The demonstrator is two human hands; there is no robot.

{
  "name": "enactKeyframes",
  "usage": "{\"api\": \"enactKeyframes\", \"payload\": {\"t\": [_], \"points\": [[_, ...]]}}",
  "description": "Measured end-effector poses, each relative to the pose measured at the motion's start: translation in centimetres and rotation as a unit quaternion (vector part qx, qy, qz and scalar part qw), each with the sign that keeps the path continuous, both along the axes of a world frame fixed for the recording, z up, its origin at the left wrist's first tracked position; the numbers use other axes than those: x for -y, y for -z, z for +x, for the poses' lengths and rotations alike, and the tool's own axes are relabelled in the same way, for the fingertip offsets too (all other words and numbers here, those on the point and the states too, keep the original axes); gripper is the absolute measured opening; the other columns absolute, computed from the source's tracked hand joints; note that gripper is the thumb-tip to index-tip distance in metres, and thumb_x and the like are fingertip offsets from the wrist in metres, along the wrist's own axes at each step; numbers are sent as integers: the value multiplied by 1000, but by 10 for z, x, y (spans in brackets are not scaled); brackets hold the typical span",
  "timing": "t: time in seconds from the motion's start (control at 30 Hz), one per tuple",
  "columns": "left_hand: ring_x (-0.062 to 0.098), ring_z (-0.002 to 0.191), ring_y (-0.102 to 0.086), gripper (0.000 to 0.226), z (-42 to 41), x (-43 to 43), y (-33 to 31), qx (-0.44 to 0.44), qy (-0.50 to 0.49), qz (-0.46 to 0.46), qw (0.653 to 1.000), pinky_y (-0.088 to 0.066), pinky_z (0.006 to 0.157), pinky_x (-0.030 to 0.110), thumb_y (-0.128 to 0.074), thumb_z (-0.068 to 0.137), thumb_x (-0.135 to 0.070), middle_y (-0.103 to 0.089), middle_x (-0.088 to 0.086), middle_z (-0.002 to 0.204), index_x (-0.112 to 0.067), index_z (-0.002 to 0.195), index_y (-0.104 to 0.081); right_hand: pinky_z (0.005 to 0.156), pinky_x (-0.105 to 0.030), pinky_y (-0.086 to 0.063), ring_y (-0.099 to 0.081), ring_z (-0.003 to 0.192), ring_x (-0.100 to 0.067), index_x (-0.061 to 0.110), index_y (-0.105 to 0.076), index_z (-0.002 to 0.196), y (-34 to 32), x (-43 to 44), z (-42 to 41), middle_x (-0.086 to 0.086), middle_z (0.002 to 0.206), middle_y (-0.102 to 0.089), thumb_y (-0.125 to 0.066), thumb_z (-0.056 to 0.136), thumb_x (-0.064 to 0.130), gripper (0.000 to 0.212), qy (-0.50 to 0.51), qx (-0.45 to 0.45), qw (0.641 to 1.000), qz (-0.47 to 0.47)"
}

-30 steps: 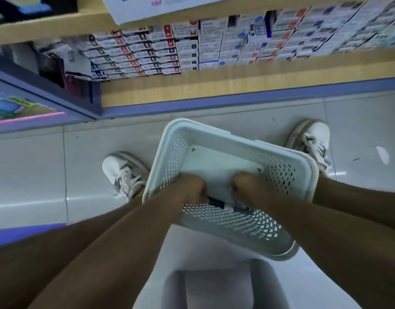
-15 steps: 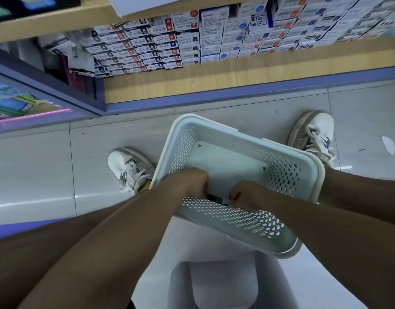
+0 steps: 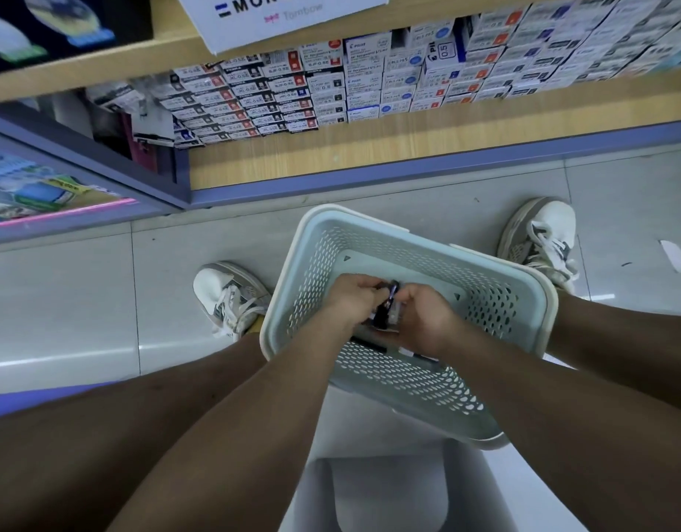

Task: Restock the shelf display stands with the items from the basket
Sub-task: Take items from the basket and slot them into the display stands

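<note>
Inside the pale basket (image 3: 408, 382), the left hand (image 3: 350, 297) and right hand (image 3: 427, 320) meet, both with fingers curled round a small bundle of dark pens (image 3: 385, 305) held above its bottom. More pens (image 3: 369, 344) lie against the basket's near wall. White shoes (image 3: 227, 297) flank the basket, with open floor (image 3: 62, 293) to its left. Beyond its far rim a strip of tile runs to the shelf (image 3: 408, 147). The stacked boxes (image 3: 362, 90) there read "PILOT" and "0.5". A sign (image 3: 277, 17) above says "MONO" and "Tombow".
</note>
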State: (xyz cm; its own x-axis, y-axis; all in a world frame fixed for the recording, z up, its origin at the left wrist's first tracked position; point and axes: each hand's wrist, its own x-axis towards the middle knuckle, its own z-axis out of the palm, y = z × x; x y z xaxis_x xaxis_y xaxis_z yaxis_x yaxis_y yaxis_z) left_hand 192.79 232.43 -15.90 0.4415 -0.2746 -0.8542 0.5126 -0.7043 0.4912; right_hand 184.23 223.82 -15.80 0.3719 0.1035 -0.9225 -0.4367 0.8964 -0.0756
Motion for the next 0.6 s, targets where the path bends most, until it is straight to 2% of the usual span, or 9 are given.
{"api": "enactKeyframes", "payload": {"t": [0.07,0.1,0.17,0.23,0.3,0.37,0.43,0.53,0.6], "points": [[24,84,-68,21,-5,6,-6,-9,-100,-18,995,-58,71,33,-69,85,-8,-71,8,94,-5,105,-68,80,-49,-52,-61,83,-31,9,-62,97,-3,0,4,-14,83,-65,-39,82,10,28,29,9,999,13],[22,78,-68,18,-7,8,-9,-10,-113,-21,993,-59,66,32,-69,85,-9,-71,6,89,-6,103,-69,81,-50,-52,-61,82,-29,10,-62,97,-3,0,6,-12,84,-65,-40,90,16,25,43,13,999,20],[21,78,-70,17,-10,9,-10,-3,-80,-23,997,-59,71,34,-68,86,-13,-73,5,89,-8,103,-71,80,-49,-55,-63,84,-27,11,-63,102,-3,2,7,-11,91,-66,-45,100,27,24,61,7,998,17],[18,82,-71,17,-9,8,-12,-1,-41,-34,999,-58,80,34,-65,90,-19,-74,6,93,-11,102,-72,73,-46,-58,-65,88,-27,11,-65,107,0,6,6,-11,99,-68,-55,98,32,25,54,-5,998,10],[18,81,-69,18,-3,5,-13,5,-1,-34,999,-56,80,30,-59,94,-25,-74,6,90,-13,93,-72,68,-38,-58,-64,80,-24,13,-65,106,2,10,3,-10,90,-68,-59,96,33,24,20,-8,1000,10],[15,79,-67,21,2,1,-13,13,51,-31,998,-53,76,25,-56,95,-26,-72,4,86,-15,87,-71,63,-32,-54,-57,63,-18,14,-63,100,2,13,0,-8,75,-66,-58,96,34,22,-15,-8,1000,14],[10,74,-61,14,4,-2,-13,6,65,-33,997,-48,68,19,-58,94,-21,-69,2,84,-14,94,-71,58,-27,-49,-50,51,-13,14,-62,96,1,18,-1,-6,69,-62,-57,97,33,20,-49,-5,999,5],[12,68,-54,15,4,-6,-10,-16,34,-21,999,-46,59,18,-62,90,-8,-64,3,80,-8,104,-67,54,-23,-48,-48,46,-10,13,-60,98,-2,27,-1,-6,65,-57,-54,99,25,14,-96,-2,995,-28],[13,75,-58,14,4,-6,-3,28,117,11,993,-48,68,22,-66,85,-6,-67,3,87,-13,96,-69,50,-23,-50,-49,49,-13,14,-61,101,-4,34,-3,-8,65,-54,-53,100,20,10,-132,-12,989,-65]]}}
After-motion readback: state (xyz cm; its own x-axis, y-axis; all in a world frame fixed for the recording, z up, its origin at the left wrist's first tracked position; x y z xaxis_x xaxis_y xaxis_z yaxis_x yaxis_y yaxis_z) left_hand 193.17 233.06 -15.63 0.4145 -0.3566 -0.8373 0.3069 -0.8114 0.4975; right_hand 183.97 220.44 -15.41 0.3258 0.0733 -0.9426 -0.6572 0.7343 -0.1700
